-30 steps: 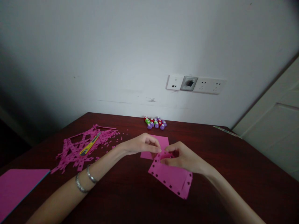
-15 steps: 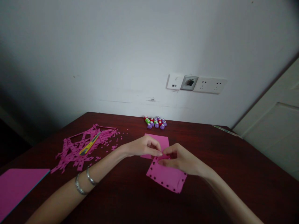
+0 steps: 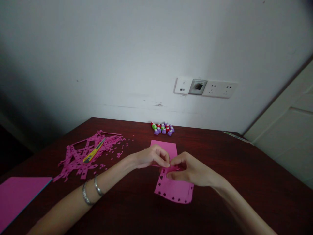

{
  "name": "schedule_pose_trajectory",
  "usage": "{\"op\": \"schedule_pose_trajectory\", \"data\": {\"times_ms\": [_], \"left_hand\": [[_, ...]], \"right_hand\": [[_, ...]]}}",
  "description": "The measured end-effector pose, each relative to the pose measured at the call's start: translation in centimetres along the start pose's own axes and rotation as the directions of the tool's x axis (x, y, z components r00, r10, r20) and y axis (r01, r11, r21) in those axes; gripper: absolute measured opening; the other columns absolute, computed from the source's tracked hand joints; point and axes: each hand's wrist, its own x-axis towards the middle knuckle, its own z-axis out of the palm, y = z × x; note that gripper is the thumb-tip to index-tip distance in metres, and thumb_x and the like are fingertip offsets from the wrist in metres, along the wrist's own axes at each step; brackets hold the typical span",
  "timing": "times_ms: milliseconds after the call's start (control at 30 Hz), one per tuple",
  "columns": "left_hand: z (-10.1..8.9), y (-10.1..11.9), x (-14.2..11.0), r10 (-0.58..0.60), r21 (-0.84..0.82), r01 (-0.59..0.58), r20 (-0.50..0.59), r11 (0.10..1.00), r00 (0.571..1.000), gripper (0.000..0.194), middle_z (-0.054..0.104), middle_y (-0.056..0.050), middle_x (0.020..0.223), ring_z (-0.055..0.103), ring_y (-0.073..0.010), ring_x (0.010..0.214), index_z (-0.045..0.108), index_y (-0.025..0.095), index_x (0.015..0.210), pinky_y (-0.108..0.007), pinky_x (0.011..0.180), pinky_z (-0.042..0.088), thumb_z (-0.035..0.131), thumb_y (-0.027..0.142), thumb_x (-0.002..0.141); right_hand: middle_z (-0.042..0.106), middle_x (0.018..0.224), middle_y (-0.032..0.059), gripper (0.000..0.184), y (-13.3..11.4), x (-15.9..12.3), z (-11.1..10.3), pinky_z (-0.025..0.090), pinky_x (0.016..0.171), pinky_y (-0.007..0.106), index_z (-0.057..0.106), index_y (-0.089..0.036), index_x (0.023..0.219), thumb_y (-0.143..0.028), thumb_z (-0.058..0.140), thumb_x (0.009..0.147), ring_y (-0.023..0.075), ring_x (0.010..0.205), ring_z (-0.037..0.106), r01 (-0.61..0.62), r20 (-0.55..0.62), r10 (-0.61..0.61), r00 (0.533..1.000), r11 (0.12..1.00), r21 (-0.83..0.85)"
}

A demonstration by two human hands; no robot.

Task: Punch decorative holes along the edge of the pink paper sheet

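Note:
A pink paper sheet (image 3: 176, 189) with small punched shapes along its edges is held above the table, its lower edge curling. My right hand (image 3: 192, 169) pinches its upper part between thumb and fingers. At the sheet's upper left corner, my left hand (image 3: 156, 156) is closed with thumb and forefinger pinched together, meeting the right fingertips. Whatever small part lies between the fingertips is hidden. Behind my hands, a plain pink paper piece (image 3: 168, 147) lies on the table, partly covered by them.
Several small purple, red and green craft punches (image 3: 162, 128) stand near the wall. To the left lie pink paper scraps (image 3: 78, 160) with a yellow utility knife (image 3: 94, 151) on top. A larger pink sheet (image 3: 22, 195) rests at the left edge. Sockets (image 3: 217, 89) are on the wall.
The punched sheet has turned slightly, and its lower edge now hangs more level. My left hand has shifted a little down, staying pinched. The other things have stayed where they were.

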Motion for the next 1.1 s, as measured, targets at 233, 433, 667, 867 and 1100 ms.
{"op": "schedule_pose_trajectory", "data": {"times_ms": [233, 433, 667, 867, 1100], "left_hand": [[-0.1, 0.2, -0.2, 0.023, 0.015, -0.022, -0.046, 1.000, 0.999, 0.011, 0.055, 0.002, 0.059, 0.046, -0.0067, 0.056, 0.062, 0.012, 0.064, -0.023, 0.056, 0.035, 0.069, 0.021, 0.062], [-1.4, 1.0, -0.9, 0.176, 0.305, -0.139, -0.099, 0.942, 0.979, 0.017, 0.060, -0.001, 0.065, 0.051, -0.0085, 0.061, 0.066, 0.012, 0.071, -0.023, 0.060, 0.038, 0.069, 0.029, 0.068], [-1.2, 1.1, -1.0, 0.183, 0.327, -0.152, -0.066, 0.933, 0.981, 0.014, 0.059, 0.001, 0.064, 0.049, -0.0069, 0.058, 0.065, 0.013, 0.072, -0.022, 0.059, 0.039, 0.066, 0.027, 0.070], [-0.8, 1.2, -0.9, 0.203, 0.305, -0.183, -0.035, 0.935, 0.979, 0.013, 0.059, -0.001, 0.070, 0.051, -0.0081, 0.065, 0.063, 0.012, 0.075, -0.023, 0.063, 0.039, 0.063, 0.025, 0.074], [-1.0, 1.1, -0.9, 0.195, 0.300, -0.179, -0.025, 0.937, 0.980, 0.014, 0.057, -0.001, 0.069, 0.050, -0.0086, 0.064, 0.061, 0.011, 0.073, -0.024, 0.064, 0.040, 0.064, 0.025, 0.074]], "right_hand": [[0.043, 0.054, -0.0048, 0.025, 0.2, 0.0, -0.5, 0.026, 0.043, 0.019, 0.065, -0.012, 0.072, -0.037, 0.060, 0.075, 0.0053, 0.048, 0.034, -0.039, -0.054, 0.041, 0.998, 0.999, 0.036], [0.049, 0.056, -0.0030, 0.029, 0.5, 0.1, -1.5, 0.029, 0.042, 0.019, 0.061, -0.012, 0.067, -0.041, 0.062, 0.072, 0.0058, 0.047, 0.040, -0.095, -0.247, 0.106, 0.963, 0.994, 0.056], [0.062, 0.065, 0.0016, 0.030, 0.8, 0.3, -1.0, 0.039, 0.048, 0.022, 0.068, -0.013, 0.081, -0.038, 0.069, 0.065, 0.0095, 0.054, 0.051, -0.124, -0.118, 0.144, 0.983, 0.979, 0.164], [0.064, 0.064, 0.0015, 0.029, 1.6, 0.6, -0.6, 0.038, 0.049, 0.021, 0.071, -0.013, 0.080, -0.038, 0.069, 0.065, 0.0084, 0.053, 0.050, -0.117, -0.105, 0.142, 0.984, 0.971, 0.209], [0.061, 0.059, 0.0000, 0.027, 1.6, 0.5, -0.8, 0.034, 0.045, 0.020, 0.071, -0.013, 0.076, -0.037, 0.069, 0.065, 0.0069, 0.048, 0.046, -0.129, -0.135, 0.153, 0.979, 0.977, 0.167]]}}
